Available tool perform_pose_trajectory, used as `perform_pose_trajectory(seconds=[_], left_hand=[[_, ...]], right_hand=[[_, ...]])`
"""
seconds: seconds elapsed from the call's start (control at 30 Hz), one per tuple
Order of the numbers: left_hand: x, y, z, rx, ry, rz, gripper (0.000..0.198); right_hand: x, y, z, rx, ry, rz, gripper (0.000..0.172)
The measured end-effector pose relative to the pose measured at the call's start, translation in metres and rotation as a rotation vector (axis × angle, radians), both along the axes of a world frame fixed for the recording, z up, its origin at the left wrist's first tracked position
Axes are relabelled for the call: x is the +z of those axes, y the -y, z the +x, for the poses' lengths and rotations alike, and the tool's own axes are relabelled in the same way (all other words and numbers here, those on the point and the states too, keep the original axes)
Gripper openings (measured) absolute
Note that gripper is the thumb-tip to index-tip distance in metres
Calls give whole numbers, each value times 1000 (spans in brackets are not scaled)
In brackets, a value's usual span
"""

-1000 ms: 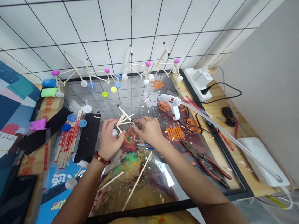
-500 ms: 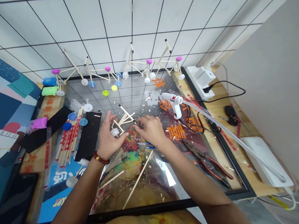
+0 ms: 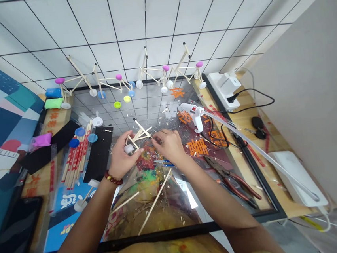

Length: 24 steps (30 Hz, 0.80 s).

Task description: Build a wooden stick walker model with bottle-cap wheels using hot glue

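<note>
My left hand point(image 3: 124, 155) is closed around the side of a small bicycle-like frame point(image 3: 139, 135) made of thin wooden sticks. A white bottle-cap wheel point(image 3: 129, 148) on the frame sits between thumb and fingers. A crossbar stick point(image 3: 141, 127) with a black tip at its far end slants across the frame. My right hand point(image 3: 168, 145) pinches the near end of this crossbar, and its fingertips hide that end. Blue-handled scissors or snips point(image 3: 164, 162) lie partly under the right wrist. Two loose sticks point(image 3: 154, 201) rest nearer my body.
Several similar stick models point(image 3: 180, 67) stand along the tiled wall. A white glue gun point(image 3: 195, 114) and pliers point(image 3: 231, 180) lie on the right. Wrapped chopsticks point(image 3: 78, 159), black strips point(image 3: 98, 153) and a phone point(image 3: 16, 232) are on the left. Wood scraps dot the glass tabletop.
My left fingers have closed in around the frame. My right fingertips now cover the crossbar's near black tip, which showed before. The whole view has shifted slightly.
</note>
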<state>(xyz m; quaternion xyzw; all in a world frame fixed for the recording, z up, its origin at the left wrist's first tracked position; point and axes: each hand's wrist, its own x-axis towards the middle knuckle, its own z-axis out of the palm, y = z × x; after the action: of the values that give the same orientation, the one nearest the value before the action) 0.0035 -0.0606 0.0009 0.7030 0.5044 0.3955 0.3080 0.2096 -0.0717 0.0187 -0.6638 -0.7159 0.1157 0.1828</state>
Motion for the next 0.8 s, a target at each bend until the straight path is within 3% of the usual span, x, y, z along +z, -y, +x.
perform_pose_trajectory(seconds=[0.8], left_hand=[[1, 0, 3, 20, 7, 10, 70]], right_hand=[[-3, -1, -6, -5, 38, 41, 19]])
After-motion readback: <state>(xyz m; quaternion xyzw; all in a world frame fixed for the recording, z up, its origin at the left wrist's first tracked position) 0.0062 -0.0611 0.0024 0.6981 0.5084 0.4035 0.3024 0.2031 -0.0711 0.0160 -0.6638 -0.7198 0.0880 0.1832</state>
